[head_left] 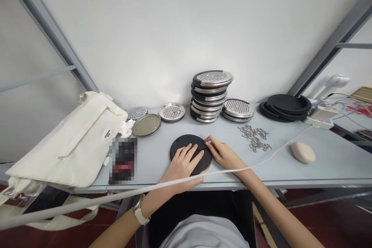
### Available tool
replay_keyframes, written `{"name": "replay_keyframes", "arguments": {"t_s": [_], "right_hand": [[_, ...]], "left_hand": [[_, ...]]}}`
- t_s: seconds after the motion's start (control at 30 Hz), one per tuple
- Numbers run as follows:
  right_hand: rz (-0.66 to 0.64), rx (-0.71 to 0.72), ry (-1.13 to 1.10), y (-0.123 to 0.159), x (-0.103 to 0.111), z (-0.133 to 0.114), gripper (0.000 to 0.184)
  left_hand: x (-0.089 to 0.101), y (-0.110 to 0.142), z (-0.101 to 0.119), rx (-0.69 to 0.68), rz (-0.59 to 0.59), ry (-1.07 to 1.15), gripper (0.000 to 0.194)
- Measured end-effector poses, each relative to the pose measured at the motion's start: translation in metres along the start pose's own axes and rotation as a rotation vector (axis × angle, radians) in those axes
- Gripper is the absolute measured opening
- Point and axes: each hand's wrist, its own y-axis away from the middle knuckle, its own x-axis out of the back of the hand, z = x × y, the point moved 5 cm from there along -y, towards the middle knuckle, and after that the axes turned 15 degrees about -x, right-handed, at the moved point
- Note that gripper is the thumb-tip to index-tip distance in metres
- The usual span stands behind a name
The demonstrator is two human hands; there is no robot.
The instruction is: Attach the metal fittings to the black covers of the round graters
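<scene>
A round black disc [186, 140] lies on the table in front of me, with a gold-toned strip showing at its near right edge. My left hand [186, 161] rests on it, fingers spread flat over the top and thumb by the near rim. At the disc's right edge, the thumb and forefinger of my right hand [218, 150] pinch a small metal piece [205, 142], mostly covered by the fingertips. To the right lies a loose pile of small metal hooks [255, 137].
Behind the disc stand a tall stack of perforated metal discs with black rims [211, 97] and a shorter stack [238, 110]. Black round covers [286, 106], a beige rounded object [303, 152] and a white bag [66, 139] flank the work. A white cable [116, 197] crosses the foreground.
</scene>
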Motion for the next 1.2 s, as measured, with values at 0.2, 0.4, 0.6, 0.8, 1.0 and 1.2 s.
{"name": "replay_keyframes", "arguments": {"t_s": [0.2,0.4,0.6,0.8,1.0,1.2], "right_hand": [[-0.006,0.012,0.025,-0.0007,-0.0005,0.002,0.016],[0.002,-0.029,0.068,-0.0012,-0.0029,0.0045,0.011],[0.029,-0.04,0.109,-0.0023,-0.0051,0.0066,0.012],[0.061,-0.018,0.157,-0.001,-0.0052,0.0079,0.01],[0.057,-0.038,0.134,-0.001,-0.0053,0.0103,0.007],[0.064,-0.035,0.127,-0.0012,-0.0051,0.0095,0.007]], "left_hand": [[0.0001,-0.0005,-0.0002,0.002,-0.025,0.006,0.058],[-0.0004,0.0001,0.0003,-0.008,-0.018,-0.002,0.057],[-0.0011,0.0007,0.0003,-0.006,-0.002,-0.021,0.057],[-0.0005,0.0,0.0008,-0.011,-0.01,-0.032,0.057],[-0.0006,0.0001,0.0016,-0.026,-0.008,-0.057,0.056],[-0.0017,0.0006,0.0011,-0.028,-0.017,-0.056,0.057]]}}
